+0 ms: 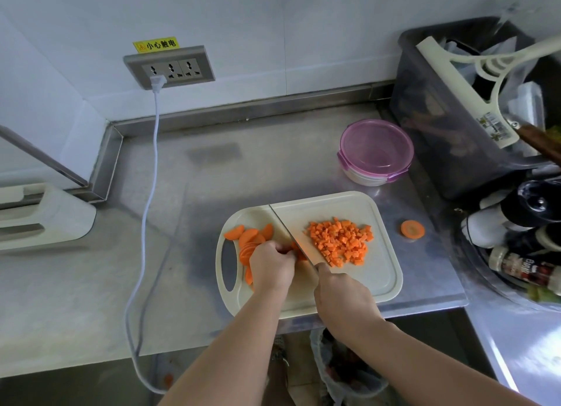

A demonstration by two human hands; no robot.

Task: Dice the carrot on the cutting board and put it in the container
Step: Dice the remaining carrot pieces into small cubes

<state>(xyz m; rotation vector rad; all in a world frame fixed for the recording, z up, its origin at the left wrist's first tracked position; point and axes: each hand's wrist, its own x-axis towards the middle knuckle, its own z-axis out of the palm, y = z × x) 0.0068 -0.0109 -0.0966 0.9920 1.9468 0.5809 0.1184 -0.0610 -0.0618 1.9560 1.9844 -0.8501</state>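
Observation:
A cream cutting board (382, 272) lies on the steel counter. A heap of diced carrot (341, 240) sits on its right half. Carrot slices (247, 238) are spread on its left side. My left hand (271, 266) has its fingers curled down on some slices beside the blade. My right hand (340, 296) grips the handle of a knife (288, 234), whose blade runs diagonally across the board between slices and dice. A round container with a pink lid (376, 150) stands behind the board, lid on.
One carrot round (412, 229) lies on the counter right of the board. A dark bin (449, 117) with utensils and a rack of bottles (522, 254) crowd the right. A white cable (148, 211) runs from the wall socket (170, 68) down the counter's left.

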